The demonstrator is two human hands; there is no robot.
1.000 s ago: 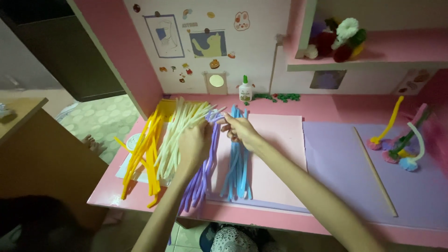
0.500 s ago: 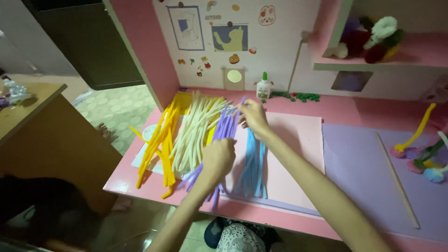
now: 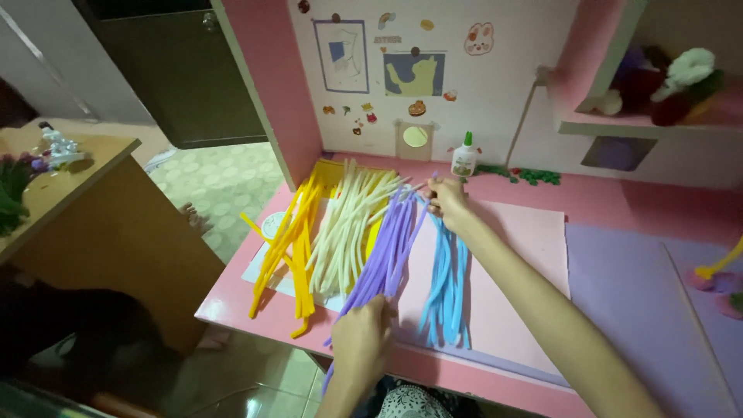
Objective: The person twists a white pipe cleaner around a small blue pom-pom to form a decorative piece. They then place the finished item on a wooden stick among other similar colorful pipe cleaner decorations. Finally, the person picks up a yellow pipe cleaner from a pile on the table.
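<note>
**A:** How many piles of fuzzy sticks were on the pink bench (image 3: 604,205)?

**B:** Four. Yellow sticks (image 3: 290,232), cream sticks (image 3: 348,224), purple sticks (image 3: 387,251) and blue sticks (image 3: 449,286), side by side.

**A:** What did the hands do?

**B:** The left hand (image 3: 360,340) was closed on the near ends of the purple sticks. The right hand (image 3: 447,200) pinched their far ends. The blue sticks lay just right of the left hand, the cream ones just left.

**A:** Any bottles or pictures?

**B:** One small white glue bottle (image 3: 464,155) with a green cap stood just behind the right hand. On the wall past it hung two square blue pictures (image 3: 414,73) and about ten little stickers. One round bunny sticker (image 3: 478,37) was up high.
</note>
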